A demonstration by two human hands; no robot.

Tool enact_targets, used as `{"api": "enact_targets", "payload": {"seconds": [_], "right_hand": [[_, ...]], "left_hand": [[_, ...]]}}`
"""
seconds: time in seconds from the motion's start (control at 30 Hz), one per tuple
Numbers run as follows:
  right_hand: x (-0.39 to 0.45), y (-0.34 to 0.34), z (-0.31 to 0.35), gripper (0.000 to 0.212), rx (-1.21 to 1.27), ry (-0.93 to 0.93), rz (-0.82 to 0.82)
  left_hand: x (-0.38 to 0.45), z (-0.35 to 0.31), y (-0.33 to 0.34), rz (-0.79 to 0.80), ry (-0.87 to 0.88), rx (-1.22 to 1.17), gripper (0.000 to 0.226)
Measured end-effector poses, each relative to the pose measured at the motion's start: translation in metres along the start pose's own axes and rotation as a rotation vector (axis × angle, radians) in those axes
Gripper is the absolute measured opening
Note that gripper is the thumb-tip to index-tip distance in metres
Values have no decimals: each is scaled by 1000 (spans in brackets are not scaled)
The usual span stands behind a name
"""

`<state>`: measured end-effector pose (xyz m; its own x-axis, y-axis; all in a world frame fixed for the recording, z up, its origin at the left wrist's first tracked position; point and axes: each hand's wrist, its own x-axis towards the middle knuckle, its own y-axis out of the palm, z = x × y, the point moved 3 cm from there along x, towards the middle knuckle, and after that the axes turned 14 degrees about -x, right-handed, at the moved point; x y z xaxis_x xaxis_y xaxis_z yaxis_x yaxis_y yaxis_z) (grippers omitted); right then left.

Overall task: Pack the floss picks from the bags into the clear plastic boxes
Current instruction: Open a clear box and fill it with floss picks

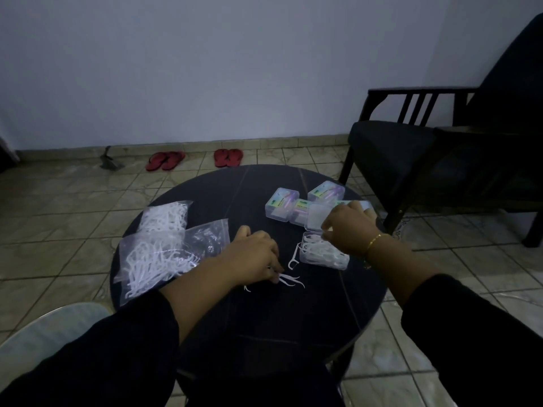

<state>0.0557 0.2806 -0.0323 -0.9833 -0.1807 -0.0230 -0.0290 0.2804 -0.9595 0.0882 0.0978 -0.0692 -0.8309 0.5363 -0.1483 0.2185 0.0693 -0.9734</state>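
Two arms in dark sleeves reach over a round dark table [205, 318]. The left hand [252, 254] lies low on the table, and its curled fingers pinch a few loose picks [289, 279] that lie near the table's middle. Just beside them, one pick [293, 259] leans against the open box [324, 254], which is full of white picks. The right hand [349, 230], with a gold bracelet [373, 241] on the wrist, is over the far edge of this box; its fingers are bent at the raised lid [316, 217], but I cannot tell if they grasp it. On the left side of the table lie two clear bags [164, 245] with many picks inside. Behind the open box, three closed boxes [296, 205] stand close together. Farther away, a dark chair [440, 148] stands at the right, and two pairs of red sandals [194, 160] lie on the tiled floor by the wall.
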Motion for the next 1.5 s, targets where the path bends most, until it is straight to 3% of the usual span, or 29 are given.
{"api": "enact_targets", "payload": {"seconds": [0.13, 0.3, 0.6, 0.73, 0.9, 1.17, 1.33, 1.5], "right_hand": [[-19, -1, 24, 29, 69, -125, -162], [-33, 18, 59, 30, -87, -293, -153], [-49, 38, 60, 43, 14, -167, -69], [-52, 39, 53, 38, 76, -123, -54], [-52, 40, 54, 46, 82, -85, -42], [-52, 41, 46, 28, 136, -10, 29], [-48, 40, 36, 37, 106, -40, 180], [-51, 43, 32, 38, 143, -59, 196]], "left_hand": [[5, -4, -4, -5, 47, 55, 26], [3, 0, -5, 17, -16, 29, 20], [2, 10, 0, 97, -122, -84, 12], [4, 15, 4, 82, -204, -175, 9], [4, 7, -3, 53, -143, -37, 24], [5, 3, -2, 48, -206, -22, 19], [9, 5, -7, -48, -163, -63, 12], [27, 0, -23, -172, -119, -174, 8]]}}
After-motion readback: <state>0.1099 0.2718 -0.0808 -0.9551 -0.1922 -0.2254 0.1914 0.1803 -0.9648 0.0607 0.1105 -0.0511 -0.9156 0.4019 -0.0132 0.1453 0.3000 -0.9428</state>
